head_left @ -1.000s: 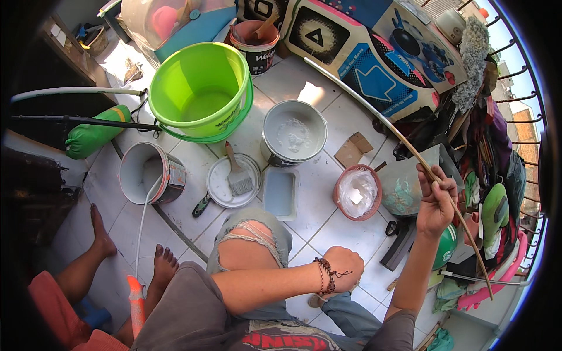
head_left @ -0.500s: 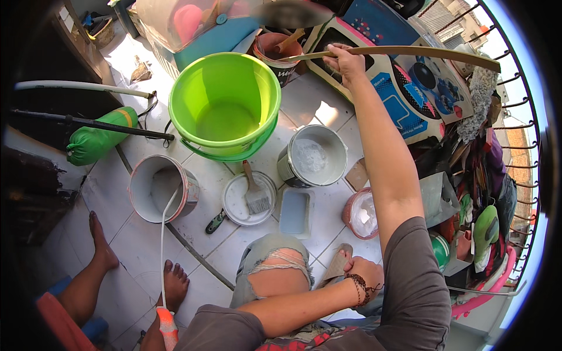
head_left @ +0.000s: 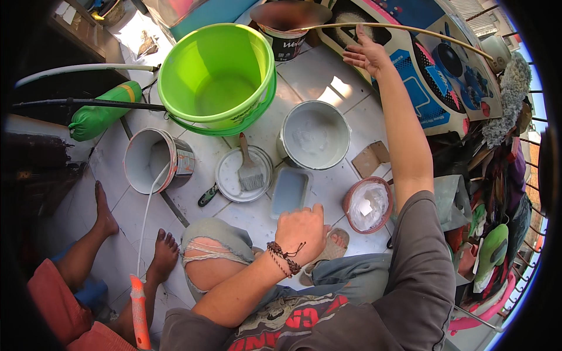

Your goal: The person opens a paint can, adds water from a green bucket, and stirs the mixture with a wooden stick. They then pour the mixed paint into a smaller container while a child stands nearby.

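head: right fingers [head_left: 355, 57] spread, empty, by stick [head_left: 406, 27]; left fist [head_left: 300, 230], contents unseen; pail [head_left: 318, 111] between.

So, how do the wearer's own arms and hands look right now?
Short dark grey sleeves leave both forearms bare. At the left hand, a dark brown braided bracelet with loose cord ends circles the wrist; no band shows at the right hand. Neither hand wears a glove.

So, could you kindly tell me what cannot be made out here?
Head view:
Left hand: palm, hidden by its own back.
Right hand, wooden strip: their overlap hides whether they touch.
Dark bucket: contents, under a blur.
Blue box: cut off by the top edge.
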Action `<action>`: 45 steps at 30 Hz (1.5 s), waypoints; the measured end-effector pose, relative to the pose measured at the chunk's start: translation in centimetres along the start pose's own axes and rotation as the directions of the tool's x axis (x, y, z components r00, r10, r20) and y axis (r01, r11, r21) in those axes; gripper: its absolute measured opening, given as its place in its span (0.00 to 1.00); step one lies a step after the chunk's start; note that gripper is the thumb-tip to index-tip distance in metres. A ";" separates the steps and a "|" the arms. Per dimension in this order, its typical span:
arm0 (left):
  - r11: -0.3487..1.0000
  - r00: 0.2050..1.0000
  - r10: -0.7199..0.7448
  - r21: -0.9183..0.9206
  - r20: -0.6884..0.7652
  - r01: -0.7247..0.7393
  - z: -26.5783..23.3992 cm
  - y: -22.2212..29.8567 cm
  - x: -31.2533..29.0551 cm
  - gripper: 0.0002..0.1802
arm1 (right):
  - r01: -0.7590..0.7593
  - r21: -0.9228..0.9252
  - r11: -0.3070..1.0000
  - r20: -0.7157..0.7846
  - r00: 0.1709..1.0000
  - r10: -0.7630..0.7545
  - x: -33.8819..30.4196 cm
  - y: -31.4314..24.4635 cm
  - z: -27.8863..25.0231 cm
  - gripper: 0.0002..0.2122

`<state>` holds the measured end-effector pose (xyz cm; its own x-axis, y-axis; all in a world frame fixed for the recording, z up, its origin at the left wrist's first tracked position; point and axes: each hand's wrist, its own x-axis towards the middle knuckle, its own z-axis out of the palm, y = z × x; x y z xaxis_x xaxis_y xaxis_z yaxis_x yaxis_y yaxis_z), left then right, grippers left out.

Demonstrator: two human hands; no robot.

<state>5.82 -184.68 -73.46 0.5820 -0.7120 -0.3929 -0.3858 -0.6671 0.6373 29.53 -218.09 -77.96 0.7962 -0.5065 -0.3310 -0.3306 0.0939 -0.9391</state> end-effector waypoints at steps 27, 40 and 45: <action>0.372 0.706 -0.523 -0.873 -0.477 -0.315 3.6 -9.4 14.9 0.34 | 0.400 -0.026 0.916 0.139 0.909 -0.393 -17.4 16.9 -7.5 0.23; -0.081 0.801 -0.445 -0.872 -0.402 -0.483 9.3 -12.3 18.9 0.44 | -0.140 0.605 0.784 0.265 0.964 -0.033 -13.6 23.5 -2.0 0.30; 0.038 0.752 -0.455 -0.854 -0.477 -0.519 11.2 -12.4 20.2 0.41 | -0.235 0.624 0.745 0.420 0.905 -0.067 -11.5 22.1 -2.4 0.27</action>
<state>14.32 -193.19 -96.73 0.9547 -0.1276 -0.2688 0.2946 0.5318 0.7940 11.80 -212.26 -94.70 0.9556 -0.1047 -0.2756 -0.1169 0.7237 -0.6801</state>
